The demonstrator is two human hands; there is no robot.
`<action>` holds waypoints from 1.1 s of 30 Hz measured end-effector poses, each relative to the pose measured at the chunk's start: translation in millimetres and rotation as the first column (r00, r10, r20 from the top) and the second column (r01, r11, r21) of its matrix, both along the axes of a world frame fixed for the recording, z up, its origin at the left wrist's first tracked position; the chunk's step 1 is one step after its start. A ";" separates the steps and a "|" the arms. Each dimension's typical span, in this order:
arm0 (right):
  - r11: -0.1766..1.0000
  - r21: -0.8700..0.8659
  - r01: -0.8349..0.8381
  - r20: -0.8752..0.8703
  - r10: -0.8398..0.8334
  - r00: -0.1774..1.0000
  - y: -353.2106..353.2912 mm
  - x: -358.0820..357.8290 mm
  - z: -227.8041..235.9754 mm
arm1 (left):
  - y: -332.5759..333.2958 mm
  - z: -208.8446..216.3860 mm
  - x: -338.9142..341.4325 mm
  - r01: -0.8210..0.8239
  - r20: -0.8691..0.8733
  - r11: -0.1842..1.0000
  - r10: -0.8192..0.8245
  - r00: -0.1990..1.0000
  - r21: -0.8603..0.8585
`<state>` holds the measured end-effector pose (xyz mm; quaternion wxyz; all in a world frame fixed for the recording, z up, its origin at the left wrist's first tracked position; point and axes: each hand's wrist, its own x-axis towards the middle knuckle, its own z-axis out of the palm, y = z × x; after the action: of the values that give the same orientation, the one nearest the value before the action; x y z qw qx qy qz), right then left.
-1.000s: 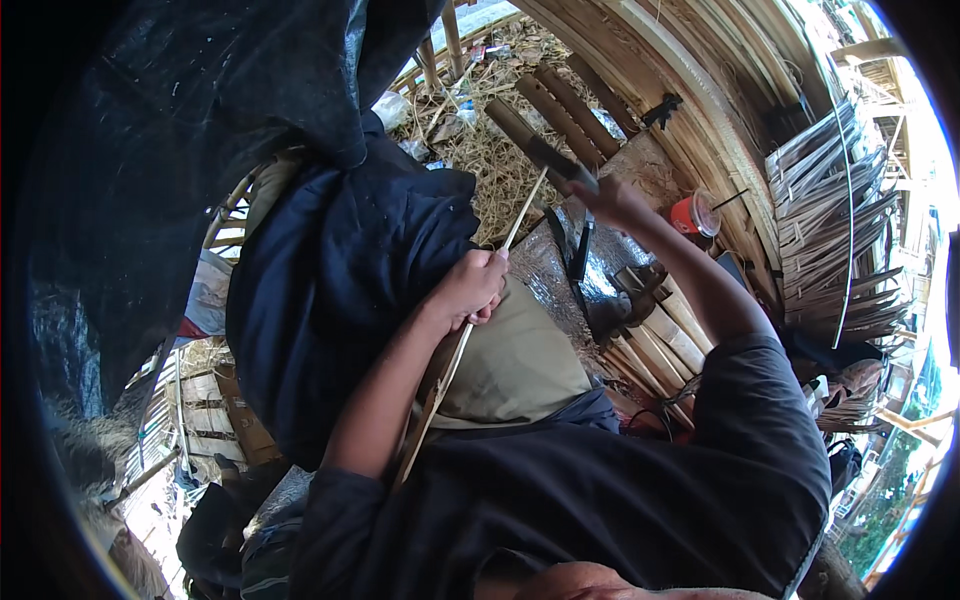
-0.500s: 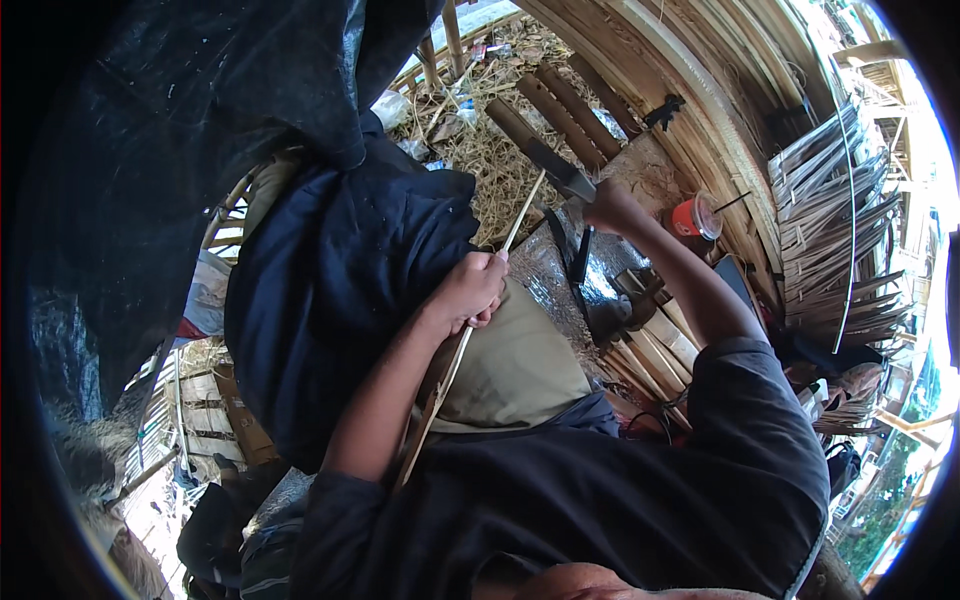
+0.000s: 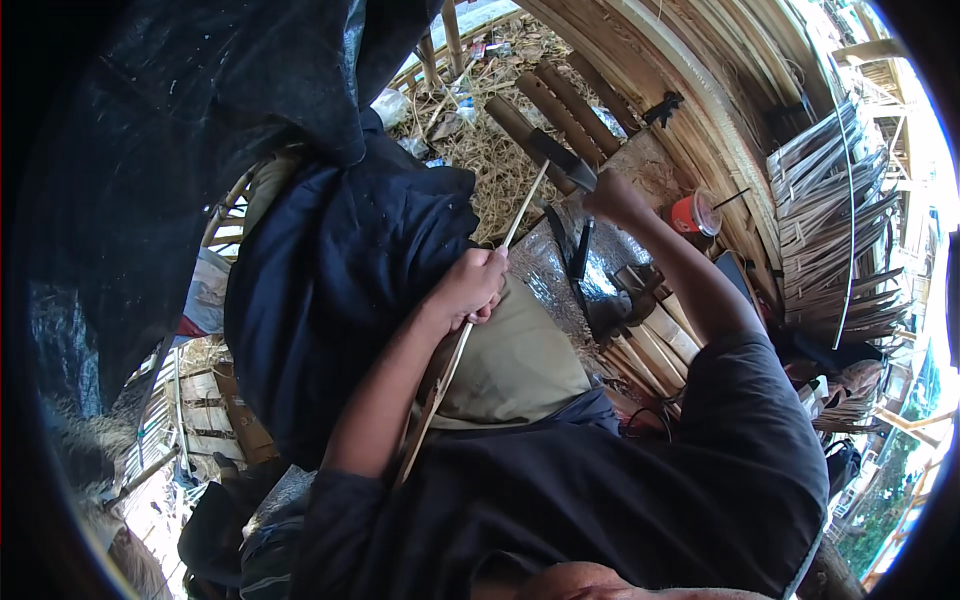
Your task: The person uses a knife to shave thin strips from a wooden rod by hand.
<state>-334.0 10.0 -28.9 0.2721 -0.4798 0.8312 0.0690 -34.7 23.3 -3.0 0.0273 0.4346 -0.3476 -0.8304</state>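
My left hand (image 3: pixel 469 287) is closed around a thin, pale bamboo strip (image 3: pixel 522 212), resting over my thigh. The strip runs up and away past my fingers, and its thicker lower part passes along my forearm toward my chest. In my right hand (image 3: pixel 615 197) is a wide, dark-bladed knife (image 3: pixel 560 157); its handle is hidden in my grip. The blade lies across the far end of the strip, seemingly touching it. Beyond the blade is a brown bamboo piece (image 3: pixel 512 120). A second tool with a black handle (image 3: pixel 581 250) lies on a silvery sheet (image 3: pixel 545 270) below my right hand.
A red cup (image 3: pixel 690 214) stands right of my right forearm. Split bamboo pieces (image 3: pixel 665 335) lie under that arm. Plant shavings (image 3: pixel 500 180) cover the ground ahead. Long wooden strips (image 3: pixel 690 80) line the far right, and a dark tarp (image 3: pixel 220 100) hangs at left.
My right hand and the knife have shifted slightly away from me, and the blade has turned a little. My left hand and the strip stay almost in place.
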 end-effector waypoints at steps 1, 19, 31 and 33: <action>1.000 -0.006 -0.004 0.000 0.004 1.000 -0.8 10.3 5.1 | -4.5 0.2 -0.5 -0.004 0.000 1.000 0.004 1.000 -0.006; 0.991 0.059 0.118 0.150 -0.125 0.981 21.4 43.0 22.5 | -1.8 -3.1 0.2 0.012 0.019 0.999 -0.011 1.000 -0.031; 0.995 0.083 0.050 -0.073 -0.044 0.996 14.0 21.6 19.6 | 0.3 -1.9 -0.9 0.009 0.047 0.997 -0.006 0.999 -0.075; 0.997 0.082 0.004 0.047 -0.008 0.999 21.3 45.6 33.7 | 1.7 -4.3 0.7 -0.005 0.039 1.000 0.006 0.999 -0.026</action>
<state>-288.4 31.3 4.8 0.3112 -0.4671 0.8226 0.0908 -34.0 25.0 -7.3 0.0286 0.4512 -0.3577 -0.8171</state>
